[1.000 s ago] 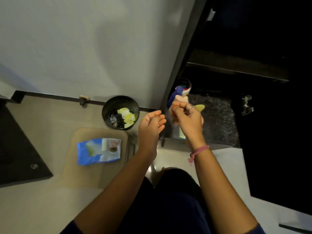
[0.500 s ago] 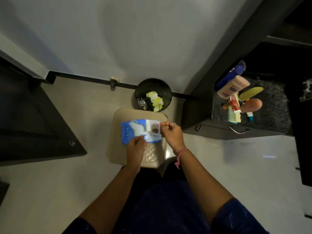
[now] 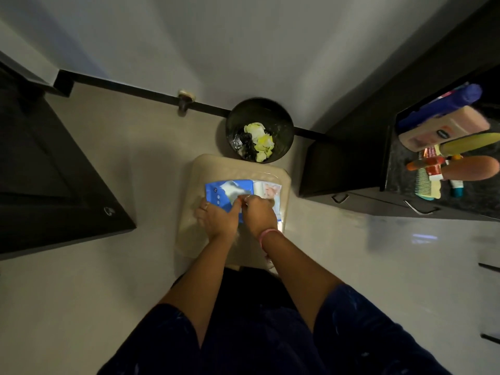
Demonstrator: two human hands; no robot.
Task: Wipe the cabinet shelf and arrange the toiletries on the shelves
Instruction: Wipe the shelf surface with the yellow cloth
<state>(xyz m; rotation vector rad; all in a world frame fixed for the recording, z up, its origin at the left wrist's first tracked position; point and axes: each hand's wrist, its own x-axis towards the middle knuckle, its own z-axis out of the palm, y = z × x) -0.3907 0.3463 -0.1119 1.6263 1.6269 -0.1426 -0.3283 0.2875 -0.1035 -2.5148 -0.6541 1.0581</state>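
A blue and white pack of wipes (image 3: 230,191) lies on a beige stool top (image 3: 197,169) below me. My left hand (image 3: 217,215) rests on the pack's near left part and holds it down. My right hand (image 3: 258,212) pinches at the pack's middle, where the opening lies; its fingertips hide what they grip. On the dark cabinet shelf (image 3: 400,163) at the right stand several toiletries: a blue tube (image 3: 449,104), a pink bottle (image 3: 443,128), a yellow-green bottle (image 3: 470,143), an orange bottle (image 3: 473,167) and a comb (image 3: 426,184).
A black waste bin (image 3: 235,123) with yellow and white scraps stands against the wall just beyond the stool. A dark door or panel (image 3: 54,171) fills the left side. Drawer fronts with handles (image 3: 418,209) run under the shelf. Pale floor tiles lie around me.
My hands left the toiletries on the shelf and came down to the wipes pack on the stool. Both hands have since closed in on the pack's middle.
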